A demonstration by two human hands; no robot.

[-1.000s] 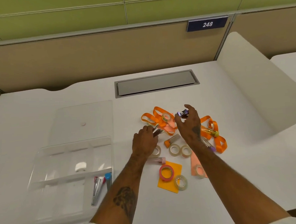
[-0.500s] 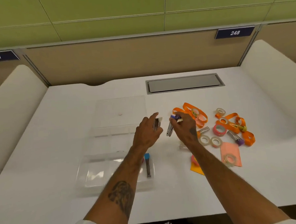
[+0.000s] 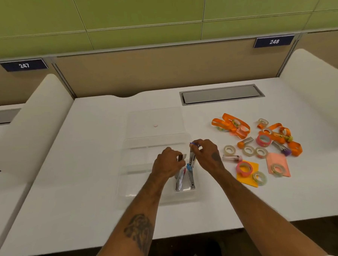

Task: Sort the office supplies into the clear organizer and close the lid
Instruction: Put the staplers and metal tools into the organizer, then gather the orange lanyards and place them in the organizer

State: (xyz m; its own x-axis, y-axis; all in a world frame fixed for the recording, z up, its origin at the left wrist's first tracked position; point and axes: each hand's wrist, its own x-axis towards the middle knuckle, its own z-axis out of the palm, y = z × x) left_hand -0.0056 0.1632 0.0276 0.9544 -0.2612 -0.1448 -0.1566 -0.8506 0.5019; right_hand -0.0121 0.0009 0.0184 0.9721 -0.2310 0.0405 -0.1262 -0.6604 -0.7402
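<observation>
From your head camera, you see one clear organizer (image 3: 156, 167) on the white surface (image 3: 89, 200), its lid (image 3: 154, 120) lying open behind it. Two metal clips (image 3: 183, 181) lie in its near right part. About ten tape rolls (image 3: 248, 150) and some orange ribbons (image 3: 230, 124) lie well off to your right. Two signs read "247" (image 3: 24, 65) and "248" (image 3: 274, 41). Both hands are over the organizer. Your left hand (image 3: 169, 163) pinches a small dark clip (image 3: 180, 158). Your right hand (image 3: 206, 153) grips a purple-tipped clip (image 3: 192, 156), hanging down.
</observation>
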